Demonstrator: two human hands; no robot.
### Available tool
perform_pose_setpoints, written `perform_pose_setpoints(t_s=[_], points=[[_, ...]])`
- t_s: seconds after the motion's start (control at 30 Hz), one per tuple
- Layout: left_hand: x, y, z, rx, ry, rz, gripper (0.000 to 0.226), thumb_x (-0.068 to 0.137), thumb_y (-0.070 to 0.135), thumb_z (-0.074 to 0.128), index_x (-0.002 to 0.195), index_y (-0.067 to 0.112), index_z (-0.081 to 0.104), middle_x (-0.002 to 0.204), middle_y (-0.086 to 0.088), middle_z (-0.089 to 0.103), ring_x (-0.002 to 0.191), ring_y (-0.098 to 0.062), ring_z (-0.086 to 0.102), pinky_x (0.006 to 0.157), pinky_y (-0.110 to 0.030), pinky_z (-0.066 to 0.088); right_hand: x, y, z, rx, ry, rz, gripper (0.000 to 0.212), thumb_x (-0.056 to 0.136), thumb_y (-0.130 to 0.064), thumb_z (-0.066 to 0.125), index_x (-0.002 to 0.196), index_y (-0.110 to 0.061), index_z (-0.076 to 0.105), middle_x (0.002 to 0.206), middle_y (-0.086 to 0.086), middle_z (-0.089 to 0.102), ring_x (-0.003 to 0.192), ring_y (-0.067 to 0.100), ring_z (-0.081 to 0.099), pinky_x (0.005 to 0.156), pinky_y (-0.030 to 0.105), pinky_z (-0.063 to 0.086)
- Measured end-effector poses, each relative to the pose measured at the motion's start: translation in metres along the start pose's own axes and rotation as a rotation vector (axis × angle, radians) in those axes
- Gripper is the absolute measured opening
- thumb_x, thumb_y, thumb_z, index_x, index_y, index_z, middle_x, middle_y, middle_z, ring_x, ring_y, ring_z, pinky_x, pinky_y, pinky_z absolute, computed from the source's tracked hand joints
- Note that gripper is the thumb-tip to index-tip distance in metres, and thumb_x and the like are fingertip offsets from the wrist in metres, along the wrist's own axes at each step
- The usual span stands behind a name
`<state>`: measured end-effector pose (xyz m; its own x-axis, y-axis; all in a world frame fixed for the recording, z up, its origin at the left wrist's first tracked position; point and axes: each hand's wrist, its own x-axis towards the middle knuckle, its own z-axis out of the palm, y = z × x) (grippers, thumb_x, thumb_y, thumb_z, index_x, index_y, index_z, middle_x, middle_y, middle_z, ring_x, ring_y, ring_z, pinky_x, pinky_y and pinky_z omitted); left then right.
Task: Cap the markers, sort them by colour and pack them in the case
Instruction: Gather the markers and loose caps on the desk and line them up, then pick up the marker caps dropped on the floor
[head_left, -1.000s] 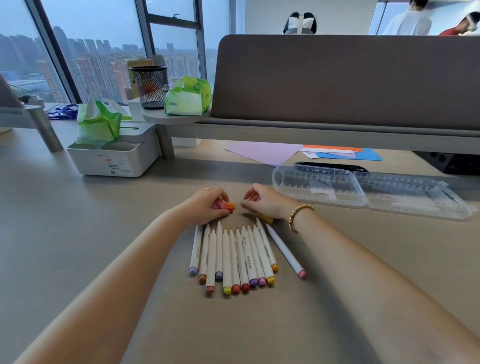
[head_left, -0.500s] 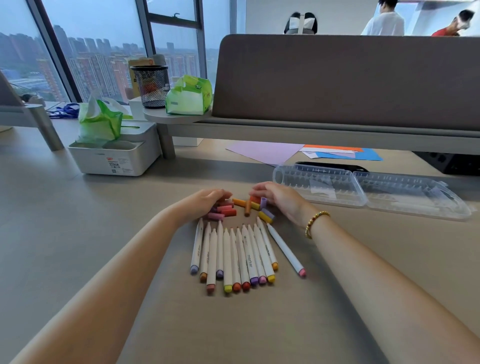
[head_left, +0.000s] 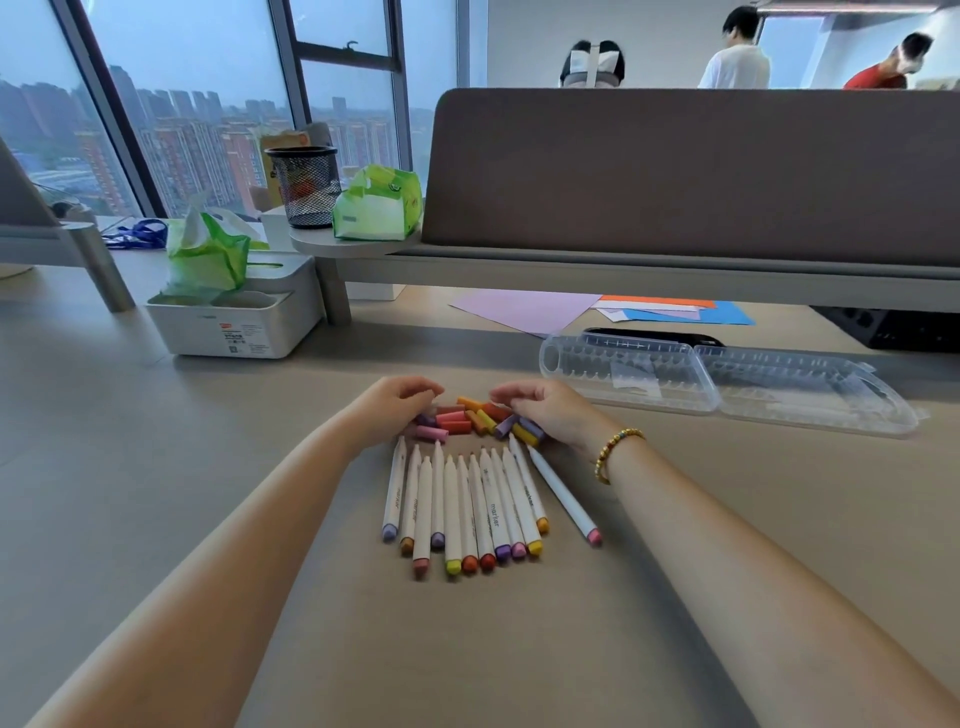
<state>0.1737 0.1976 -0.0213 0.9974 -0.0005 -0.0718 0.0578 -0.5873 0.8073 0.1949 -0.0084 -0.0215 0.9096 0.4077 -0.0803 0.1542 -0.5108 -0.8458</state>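
Observation:
Several white markers (head_left: 467, 509) lie uncapped side by side on the desk, coloured ends toward me; one pink-ended marker (head_left: 566, 499) lies apart on the right. Just beyond their tips sits a pile of loose caps (head_left: 462, 418) in pink, orange, yellow and purple. My left hand (head_left: 395, 410) cups the pile's left side and my right hand (head_left: 550, 410) its right side, fingers loosely bent and touching the outer caps. Neither hand plainly grips a cap. The clear plastic case (head_left: 727, 384) lies open and empty to the right, beyond my right hand.
A white organiser box (head_left: 234, 327) with a green tissue pack stands at the left back. Coloured paper sheets (head_left: 524, 309) lie under a raised shelf (head_left: 623, 275) with a brown divider. A dark flat object (head_left: 649, 336) lies behind the case. People stand behind the divider.
My hands, pressed together over the caps a second ago, have drawn apart sideways. The pile of caps now lies exposed between them. Markers and case have not moved.

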Motion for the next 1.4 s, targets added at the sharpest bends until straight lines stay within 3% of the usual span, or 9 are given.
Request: perform_pose_setpoints(t_s=[0.1, 0.2, 0.33, 0.43, 0.57, 0.73, 0.8, 1.17, 1.4], points=[[-0.006, 0.011, 0.003, 0.064, 0.129, 0.035, 0.031, 0.098, 0.016, 0.042, 0.126, 0.007, 0.055, 0.115, -0.006, 0.061, 0.081, -0.009, 0.057, 0.068, -0.011, 0.044, -0.012, -0.005, -0.002, 0.031, 0.053, -0.023, 0.032, 0.100, -0.009, 0.037, 0.126, -0.008, 0.054, 0.124, 0.007, 0.059, 0.096, 0.019, 0.066, 0.067, 0.008, 0.048], [-0.012, 0.025, 0.012, 0.075, 0.230, 0.090, 0.029, 0.098, 0.012, 0.041, 0.121, 0.006, 0.058, 0.119, -0.009, 0.061, 0.099, -0.018, 0.056, 0.079, -0.020, 0.044, -0.031, -0.008, -0.004, 0.038, 0.128, -0.032, 0.029, 0.100, -0.011, 0.038, 0.121, -0.007, 0.057, 0.119, 0.005, 0.061, 0.090, 0.007, 0.062, 0.067, 0.006, 0.046], [-0.026, 0.050, 0.033, 0.037, 0.310, 0.166, 0.028, 0.097, 0.012, 0.040, 0.118, 0.007, 0.058, 0.106, -0.008, 0.062, 0.079, -0.015, 0.053, 0.070, -0.025, 0.043, -0.065, -0.007, -0.013, 0.062, 0.260, -0.037, 0.027, 0.100, -0.012, 0.040, 0.116, -0.006, 0.061, 0.117, 0.007, 0.063, 0.107, 0.013, 0.056, 0.087, 0.019, 0.040], [-0.042, 0.077, 0.055, -0.005, 0.343, 0.213, 0.029, 0.098, 0.014, 0.037, 0.118, 0.011, 0.057, 0.096, -0.003, 0.060, 0.059, -0.012, 0.045, 0.057, -0.025, 0.040, -0.099, -0.005, -0.026, 0.101, 0.331, -0.041, 0.027, 0.099, -0.012, 0.040, 0.113, -0.004, 0.062, 0.113, 0.009, 0.065, 0.099, 0.010, 0.055, 0.088, 0.020, 0.040], [-0.070, 0.116, 0.095, -0.073, 0.309, 0.301, 0.029, 0.097, 0.012, 0.035, 0.114, 0.010, 0.059, 0.098, -0.003, 0.061, 0.063, -0.014, 0.047, 0.053, -0.019, 0.041, -0.149, 0.004, -0.046, 0.151, 0.441, -0.050, 0.026, 0.099, -0.011, 0.040, 0.107, -0.004, 0.063, 0.103, 0.008, 0.067, 0.092, 0.011, 0.060, 0.082, 0.016, 0.046], [-0.110, 0.161, 0.156, -0.120, 0.218, 0.420, 0.028, 0.098, 0.011, 0.036, 0.114, 0.010, 0.059, 0.097, -0.003, 0.062, 0.082, -0.017, 0.053, 0.065, -0.023, 0.043, -0.227, 0.019, -0.072, 0.226, 0.621, -0.021, 0.021, 0.099, -0.012, 0.040, 0.099, -0.010, 0.061, 0.091, 0.004, 0.065, 0.072, 0.002, 0.055, 0.053, 0.001, 0.040], [-0.127, 0.182, 0.184, -0.157, 0.169, 0.459, 0.027, 0.098, 0.013, 0.035, 0.113, 0.012, 0.058, 0.098, -0.005, 0.063, 0.081, -0.016, 0.054, 0.069, -0.027, 0.047, -0.265, 0.027, -0.086, 0.224, 0.707, -0.009, 0.021, 0.099, -0.013, 0.041, 0.099, -0.011, 0.062, 0.090, 0.003, 0.065, 0.070, 0.001, 0.055, 0.052, 0.001, 0.039], [-0.248, 0.324, 0.386, -0.198, -0.262, 0.706, 0.025, 0.098, 0.017, 0.034, 0.110, 0.012, 0.056, 0.079, 0.002, 0.059, 0.060, -0.008, 0.050, 0.048, -0.018, 0.036, -0.484, 0.096, -0.181, 0.227, 1.268, 0.113, 0.021, 0.096, -0.011, 0.042, 0.090, -0.012, 0.061, 0.071, -0.005, 0.061, 0.065, 0.001, 0.054, 0.049, 0.004, 0.040], [-0.345, 0.371, 0.514, -0.201, -0.601, 0.869, 0.021, 0.099, 0.015, 0.035, 0.102, 0.011, 0.055, 0.063, 0.004, 0.054, 0.050, -0.007, 0.046, 0.044, -0.013, 0.034, -0.629, 0.164, -0.211, 0.195, 1.734, 0.230, 0.022, 0.095, -0.010, 0.039, 0.085, -0.012, 0.059, 0.065, -0.003, 0.056, 0.060, 0.008, 0.050, 0.058, 0.019, 0.041]])
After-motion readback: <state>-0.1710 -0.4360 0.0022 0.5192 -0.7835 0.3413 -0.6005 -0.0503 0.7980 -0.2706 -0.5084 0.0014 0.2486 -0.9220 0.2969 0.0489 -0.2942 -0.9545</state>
